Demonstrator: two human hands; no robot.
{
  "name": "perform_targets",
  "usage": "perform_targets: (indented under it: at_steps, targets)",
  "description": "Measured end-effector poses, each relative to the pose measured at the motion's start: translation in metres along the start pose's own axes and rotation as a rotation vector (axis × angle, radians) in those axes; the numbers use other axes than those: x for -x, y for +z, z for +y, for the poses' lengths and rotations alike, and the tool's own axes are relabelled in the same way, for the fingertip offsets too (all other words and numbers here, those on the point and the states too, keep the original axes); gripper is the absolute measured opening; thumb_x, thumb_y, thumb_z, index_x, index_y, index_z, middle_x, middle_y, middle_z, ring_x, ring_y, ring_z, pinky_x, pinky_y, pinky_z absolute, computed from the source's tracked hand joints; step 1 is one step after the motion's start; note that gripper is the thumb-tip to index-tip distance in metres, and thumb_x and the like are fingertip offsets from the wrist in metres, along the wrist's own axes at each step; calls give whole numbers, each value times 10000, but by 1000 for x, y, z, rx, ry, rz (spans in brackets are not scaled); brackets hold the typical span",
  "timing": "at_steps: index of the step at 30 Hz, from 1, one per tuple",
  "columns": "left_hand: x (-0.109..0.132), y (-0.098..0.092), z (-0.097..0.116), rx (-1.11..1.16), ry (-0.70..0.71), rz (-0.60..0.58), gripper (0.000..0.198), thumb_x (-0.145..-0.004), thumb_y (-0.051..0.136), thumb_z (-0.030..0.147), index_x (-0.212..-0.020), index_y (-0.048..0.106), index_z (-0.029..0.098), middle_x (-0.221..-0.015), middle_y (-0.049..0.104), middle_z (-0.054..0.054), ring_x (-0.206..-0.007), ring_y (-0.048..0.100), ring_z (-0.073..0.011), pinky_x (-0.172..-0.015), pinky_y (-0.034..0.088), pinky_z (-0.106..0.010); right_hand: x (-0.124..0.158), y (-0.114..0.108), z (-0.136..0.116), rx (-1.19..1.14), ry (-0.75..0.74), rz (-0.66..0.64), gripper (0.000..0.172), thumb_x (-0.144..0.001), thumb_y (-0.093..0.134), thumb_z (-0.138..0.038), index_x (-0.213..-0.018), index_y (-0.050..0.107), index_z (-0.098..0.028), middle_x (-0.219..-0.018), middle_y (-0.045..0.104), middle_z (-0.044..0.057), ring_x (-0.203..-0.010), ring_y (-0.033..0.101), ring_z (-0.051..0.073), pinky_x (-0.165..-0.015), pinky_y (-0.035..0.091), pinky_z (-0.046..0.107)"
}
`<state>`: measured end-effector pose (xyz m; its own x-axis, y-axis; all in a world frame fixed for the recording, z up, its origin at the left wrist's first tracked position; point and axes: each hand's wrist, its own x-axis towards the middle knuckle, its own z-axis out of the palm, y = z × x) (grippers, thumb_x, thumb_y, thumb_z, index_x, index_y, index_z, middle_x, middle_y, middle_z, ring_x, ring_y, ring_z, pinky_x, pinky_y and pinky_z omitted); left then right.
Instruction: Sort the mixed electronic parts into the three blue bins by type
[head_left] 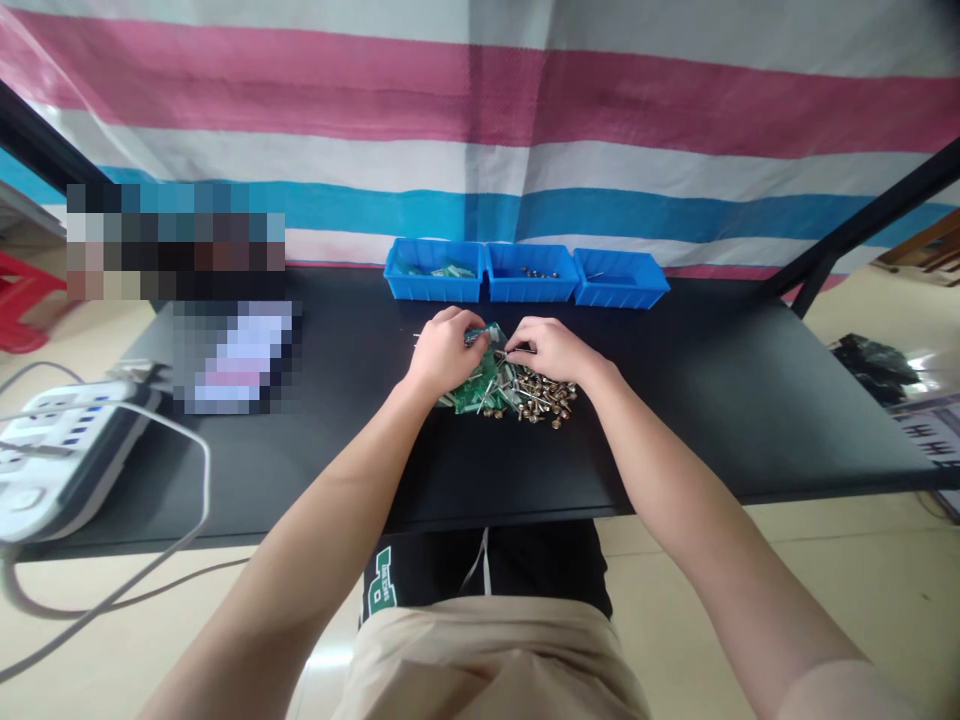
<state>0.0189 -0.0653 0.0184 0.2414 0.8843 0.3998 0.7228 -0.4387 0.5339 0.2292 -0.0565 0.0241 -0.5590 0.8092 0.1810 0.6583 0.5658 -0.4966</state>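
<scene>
A mixed pile of small parts lies on the black table: green pieces (pixel 472 393) on its left, bronze-coloured screws (pixel 551 396) on its right, thin silvery pins among them. At the pile's upper left, my left hand (pixel 448 350) is closed, with thumb and fingers pinched on a green piece (pixel 480 335). My right hand (pixel 549 348) pinches a thin metal pin (pixel 523 350) at the upper right of the pile. The two hands are close together but apart.
Behind the pile stand three blue bins: the left one (pixel 435 290) holds green pieces, the middle one (pixel 532 290) some screws, the right one (pixel 622 295) a thin pin. A white power strip (pixel 67 450) with cables and a blurred-out phone-like object (pixel 244 355) lie on the left.
</scene>
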Motion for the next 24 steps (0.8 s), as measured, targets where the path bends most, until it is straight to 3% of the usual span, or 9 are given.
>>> perform_targets:
  at_steps: [12,20,24]
  targets:
    - [0,0,-1,0,22,-7,163,-863,599,276,-932,710,179,-959,697,-77,-865,654,-222,-840,547,-364,1,0,-3,-45,-84,30,119,-871,649,-193,-850,765,-174,-900,663,65,-789,598,164,-753,446,307]
    - [0,-1,0,4,42,-3,175,-863,592,274,-937,715,175,-956,698,-83,-879,658,-230,-853,550,-376,1,-3,-8,-132,-17,60,72,-831,693,-227,-789,702,-169,-792,653,35,-671,545,137,-684,422,291]
    - [2,-2,3,30,76,-26,270,-882,577,289,-1080,715,169,-1006,712,-90,-951,666,-243,-905,544,-390,1,-2,-9,-176,21,92,91,-834,682,-245,-790,672,-166,-701,629,10,-614,509,126,-637,385,281]
